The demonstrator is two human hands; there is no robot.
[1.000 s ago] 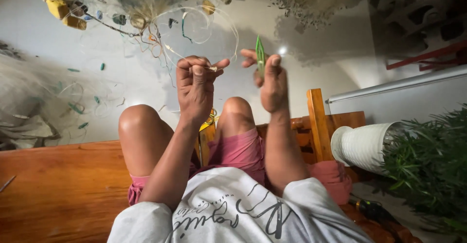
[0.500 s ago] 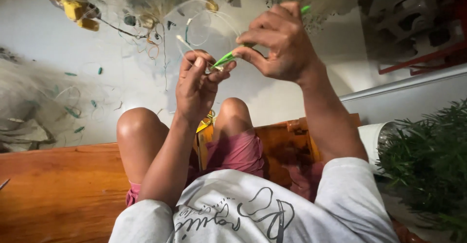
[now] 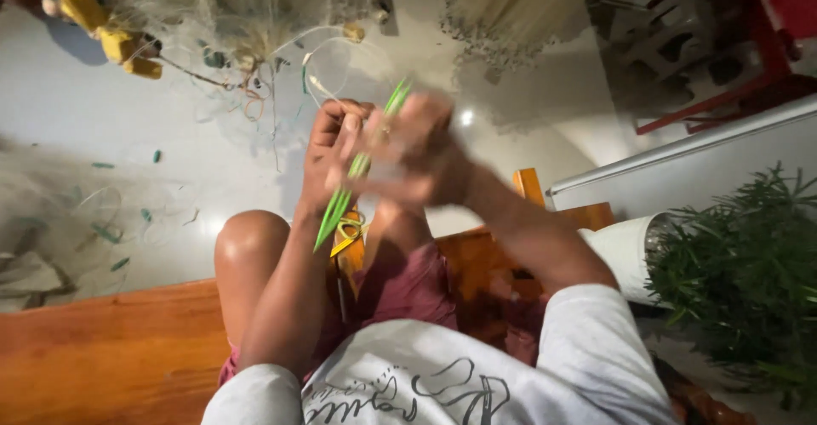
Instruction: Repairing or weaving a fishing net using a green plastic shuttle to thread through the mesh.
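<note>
A white short-sleeved shirt printed with black looping script is worn over dark red shorts, while forearms, both hands and knees are left bare.

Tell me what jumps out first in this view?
Centre frame, the two hands meet: the left hand and the blurred right hand grip a long green needle slanting down between them. Above hangs a pale fishing net with yellow floats; a green plant sits lower right.
</note>
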